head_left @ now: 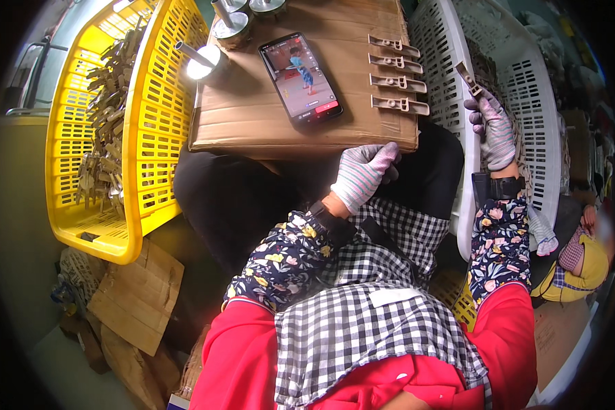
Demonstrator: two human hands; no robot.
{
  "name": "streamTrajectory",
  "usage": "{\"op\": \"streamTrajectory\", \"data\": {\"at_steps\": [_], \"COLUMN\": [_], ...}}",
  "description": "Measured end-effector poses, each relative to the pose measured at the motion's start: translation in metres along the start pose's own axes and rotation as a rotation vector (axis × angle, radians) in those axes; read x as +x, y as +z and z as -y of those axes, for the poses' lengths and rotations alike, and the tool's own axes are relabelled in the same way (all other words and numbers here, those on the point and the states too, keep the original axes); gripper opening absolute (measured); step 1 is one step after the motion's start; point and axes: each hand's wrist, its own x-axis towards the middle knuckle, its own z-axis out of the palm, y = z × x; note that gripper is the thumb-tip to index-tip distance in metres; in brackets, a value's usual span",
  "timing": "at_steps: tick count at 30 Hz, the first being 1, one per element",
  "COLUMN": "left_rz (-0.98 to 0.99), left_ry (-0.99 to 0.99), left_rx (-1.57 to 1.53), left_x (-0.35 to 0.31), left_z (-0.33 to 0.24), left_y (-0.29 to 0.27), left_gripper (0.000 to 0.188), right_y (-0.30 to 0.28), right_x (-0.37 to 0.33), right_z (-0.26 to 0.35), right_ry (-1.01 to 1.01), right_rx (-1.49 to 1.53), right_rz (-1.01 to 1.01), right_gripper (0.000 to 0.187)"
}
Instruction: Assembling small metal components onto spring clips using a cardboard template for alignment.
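My right hand (497,133), in a striped knit glove, is closed on a brown clip (469,79) over the white basket (462,147). The clip points up out of my fingers. My left hand (364,174), gloved alike, is closed just in front of the near edge of the cardboard box (253,130). Its fingertips are pinched together, and whatever they may hold is hidden. Along the box's right side lies a row of several beige-brown clips (398,83), parallel to one another. A phone (302,78) with a lit screen lies left of them.
At the left stands a yellow basket (135,157) heaped with brownish metal-looking pieces (109,123). Round metal pieces with upright stems (201,61) stand on the box's far left. Flattened cardboard (140,290) lies below the yellow basket. Another person (581,266) is at the far right.
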Motion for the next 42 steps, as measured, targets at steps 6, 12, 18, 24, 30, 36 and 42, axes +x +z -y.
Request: {"op": "streamTrajectory", "data": {"at_steps": [6, 12, 18, 24, 30, 36, 42], "left_rz": [0.000, 0.000, 0.013, 0.007, 0.021, 0.016, 0.026], "left_ry": [0.005, -0.013, -0.014, -0.019, -0.031, -0.017, 0.007], "left_rx": [-0.006, -0.009, -0.006, -0.021, -0.033, -0.049, -0.015], "left_x": [0.000, 0.000, 0.002, 0.001, -0.001, 0.001, 0.011], "left_z": [0.002, 0.002, 0.002, -0.001, 0.005, 0.004, -0.004], "left_y": [0.000, -0.001, -0.001, -0.002, -0.002, -0.003, 0.000], "left_gripper": [0.034, 0.034, 0.034, 0.034, 0.035, 0.035, 0.034], "right_y": [-0.005, -0.001, -0.003, 0.001, -0.007, 0.001, -0.002], "right_x": [0.004, 0.000, 0.003, 0.004, 0.005, 0.005, 0.014], "right_z": [-0.004, -0.002, -0.002, 0.000, -0.009, -0.008, 0.003], "right_ry": [0.006, 0.008, 0.014, 0.009, 0.020, 0.015, -0.017], "right_rx": [0.026, -0.006, -0.024, -0.048, 0.018, -0.020, -0.024], "right_rz": [0.020, -0.002, -0.001, 0.005, 0.003, -0.033, -0.026], "right_gripper": [0.025, 0.025, 0.025, 0.025, 0.024, 0.024, 0.023]}}
